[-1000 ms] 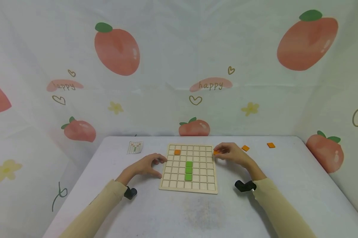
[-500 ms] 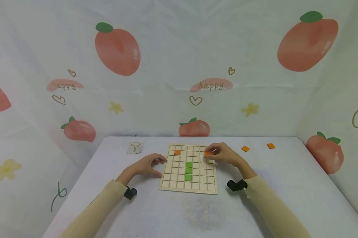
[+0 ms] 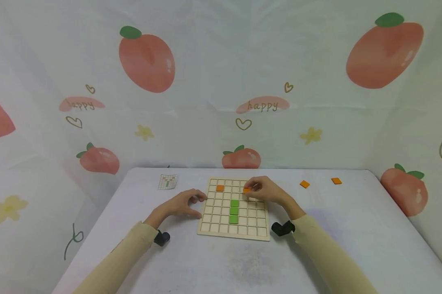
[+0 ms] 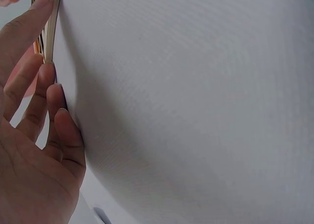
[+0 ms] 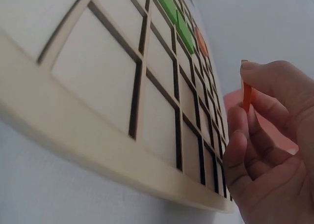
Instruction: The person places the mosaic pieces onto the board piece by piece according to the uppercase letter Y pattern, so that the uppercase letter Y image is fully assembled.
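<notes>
A wooden grid board [image 3: 233,237] lies on the table, with three green tiles [image 3: 234,211] in a column and one orange tile [image 3: 219,188] in its upper left part. Between thumb and fingers, my right hand [image 3: 268,192] pinches another orange tile [image 5: 247,94] over the board's upper right area. The right wrist view shows that tile standing on edge, above the grid cells. My left hand [image 3: 182,203] rests at the board's left edge, its thumb and fingers spread along the rim; in the left wrist view the thumb [image 4: 29,27] touches the wooden edge.
Two loose orange tiles, one nearer [image 3: 304,184] and one farther right [image 3: 336,181], lie at the table's back right. A small paper card [image 3: 167,182] printed with a coloured grid lies back left. A fruit-patterned curtain [image 3: 202,134] hangs behind the white table [image 3: 191,265].
My right hand has carried the pinched orange tile leftward, from the board's right edge to over its upper right cells. The left hand stays at the left edge.
</notes>
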`<control>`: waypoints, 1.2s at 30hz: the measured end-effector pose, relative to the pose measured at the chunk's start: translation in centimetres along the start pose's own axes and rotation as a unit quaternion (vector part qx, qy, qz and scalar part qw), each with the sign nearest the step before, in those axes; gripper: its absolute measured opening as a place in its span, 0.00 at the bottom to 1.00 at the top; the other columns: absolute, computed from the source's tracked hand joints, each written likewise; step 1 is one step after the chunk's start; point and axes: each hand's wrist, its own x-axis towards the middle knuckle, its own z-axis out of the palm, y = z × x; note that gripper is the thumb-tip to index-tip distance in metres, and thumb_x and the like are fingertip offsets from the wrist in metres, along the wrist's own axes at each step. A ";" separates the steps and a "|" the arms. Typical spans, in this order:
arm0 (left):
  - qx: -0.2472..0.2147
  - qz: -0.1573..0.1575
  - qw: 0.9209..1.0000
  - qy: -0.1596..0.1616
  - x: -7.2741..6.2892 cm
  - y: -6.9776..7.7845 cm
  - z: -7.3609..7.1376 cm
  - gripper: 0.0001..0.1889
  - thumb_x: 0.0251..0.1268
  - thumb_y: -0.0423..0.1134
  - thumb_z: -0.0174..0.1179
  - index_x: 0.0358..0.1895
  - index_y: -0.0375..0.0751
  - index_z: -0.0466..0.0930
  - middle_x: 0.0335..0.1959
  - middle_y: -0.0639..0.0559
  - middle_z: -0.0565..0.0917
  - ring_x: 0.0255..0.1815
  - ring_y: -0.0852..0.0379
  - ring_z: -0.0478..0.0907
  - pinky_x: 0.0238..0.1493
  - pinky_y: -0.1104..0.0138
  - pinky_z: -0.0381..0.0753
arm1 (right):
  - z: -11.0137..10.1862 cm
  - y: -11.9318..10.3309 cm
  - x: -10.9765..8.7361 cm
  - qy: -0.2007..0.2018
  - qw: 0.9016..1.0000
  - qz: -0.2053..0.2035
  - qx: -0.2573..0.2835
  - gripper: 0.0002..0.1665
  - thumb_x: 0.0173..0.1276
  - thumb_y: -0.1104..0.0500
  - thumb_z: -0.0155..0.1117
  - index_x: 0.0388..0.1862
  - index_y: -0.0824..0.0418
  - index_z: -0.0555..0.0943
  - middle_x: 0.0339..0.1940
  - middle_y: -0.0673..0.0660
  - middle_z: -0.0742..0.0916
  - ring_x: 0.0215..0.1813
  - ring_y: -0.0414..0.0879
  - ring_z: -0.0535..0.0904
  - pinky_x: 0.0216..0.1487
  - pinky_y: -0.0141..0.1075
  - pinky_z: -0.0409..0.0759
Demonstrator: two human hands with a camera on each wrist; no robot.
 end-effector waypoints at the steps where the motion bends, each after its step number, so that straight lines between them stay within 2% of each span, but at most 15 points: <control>1: -0.001 -0.002 1.000 -0.001 0.0 0.0 0.0 0.33 0.53 0.41 0.80 0.62 0.40 0.78 0.52 0.54 0.79 0.53 0.51 0.75 0.59 0.56 0.75 | 0.1 0.0 0.1 -0.001 1.000 -0.005 0.000 0.13 0.63 0.63 0.76 0.46 0.63 0.86 0.42 0.54 0.87 0.41 0.49 0.81 0.47 0.39 0.81; 7: -0.002 -0.004 1.000 0.000 0.0 0.2 0.0 0.32 0.53 0.41 0.79 0.62 0.41 0.78 0.52 0.55 0.79 0.53 0.52 0.75 0.59 0.57 0.75 | 0.6 0.1 1.1 0.000 0.999 -0.035 -0.010 0.12 0.63 0.66 0.76 0.45 0.65 0.86 0.41 0.55 0.86 0.40 0.48 0.80 0.46 0.38 0.81; 17: -0.006 -0.010 1.000 0.001 0.1 0.2 -0.1 0.32 0.53 0.39 0.79 0.62 0.39 0.78 0.52 0.54 0.78 0.53 0.50 0.75 0.60 0.55 0.74 | 2.0 -0.4 2.0 0.005 0.999 -0.048 -0.005 0.12 0.62 0.65 0.77 0.44 0.65 0.86 0.40 0.53 0.86 0.39 0.46 0.81 0.46 0.38 0.82; 22: -0.008 -0.016 1.000 -0.001 0.1 0.3 -0.1 0.32 0.53 0.39 0.79 0.62 0.39 0.78 0.52 0.54 0.78 0.53 0.50 0.75 0.60 0.54 0.74 | 2.6 -0.5 2.5 0.001 0.998 -0.057 0.003 0.13 0.62 0.65 0.77 0.44 0.66 0.86 0.41 0.56 0.87 0.40 0.47 0.81 0.46 0.38 0.82; 36: -0.013 -0.015 1.000 -0.002 0.1 0.1 0.0 0.32 0.53 0.39 0.79 0.62 0.39 0.78 0.52 0.54 0.78 0.53 0.51 0.74 0.60 0.54 0.74 | 4.3 -1.7 3.6 -0.005 0.999 -0.045 -0.026 0.13 0.61 0.64 0.78 0.43 0.66 0.87 0.40 0.55 0.88 0.40 0.43 0.82 0.45 0.36 0.83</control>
